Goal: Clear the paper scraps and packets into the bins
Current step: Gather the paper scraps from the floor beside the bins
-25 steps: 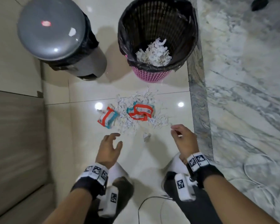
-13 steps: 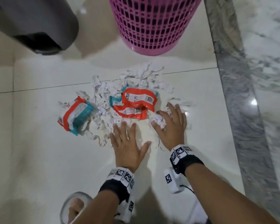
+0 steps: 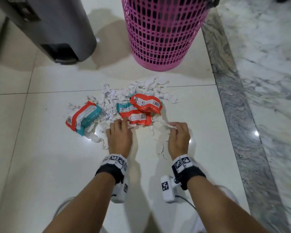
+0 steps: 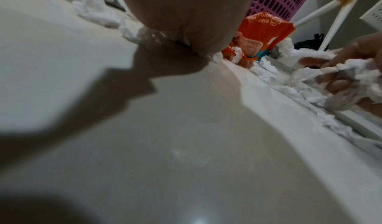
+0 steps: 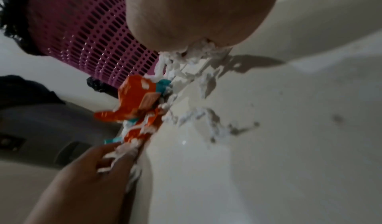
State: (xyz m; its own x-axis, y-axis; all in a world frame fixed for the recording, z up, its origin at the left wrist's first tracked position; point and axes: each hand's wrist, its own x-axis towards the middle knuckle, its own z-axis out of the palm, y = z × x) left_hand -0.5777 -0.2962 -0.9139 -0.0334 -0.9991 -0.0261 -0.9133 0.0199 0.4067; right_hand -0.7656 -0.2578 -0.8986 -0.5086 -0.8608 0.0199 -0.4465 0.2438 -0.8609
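A loose pile of white paper scraps [image 3: 142, 88] lies on the white floor tiles with three orange-and-teal packets in it: one at the left [image 3: 83, 117], one in the middle [image 3: 133, 116] and one on top of it [image 3: 146, 103]. My left hand [image 3: 120, 126] curls its fingers into scraps at the near edge of the middle packet [image 5: 134, 100]. My right hand [image 3: 174, 129] grips a bunch of scraps [image 4: 335, 74] just right of the pile. The pink mesh basket [image 3: 161, 31] stands right behind the pile, with the grey bin [image 3: 49, 27] to its left.
A grey marble strip [image 3: 233, 98] runs along the right of the tiles, with marble floor beyond. White tube legs [image 4: 335, 23] stand past the basket in the left wrist view. Stray scraps [image 3: 161, 148] lie near my right wrist.
The view has dropped close to the floor. Both hands went from flat on the pile's edge to curled, each gathering scraps; the right hand has shifted right.
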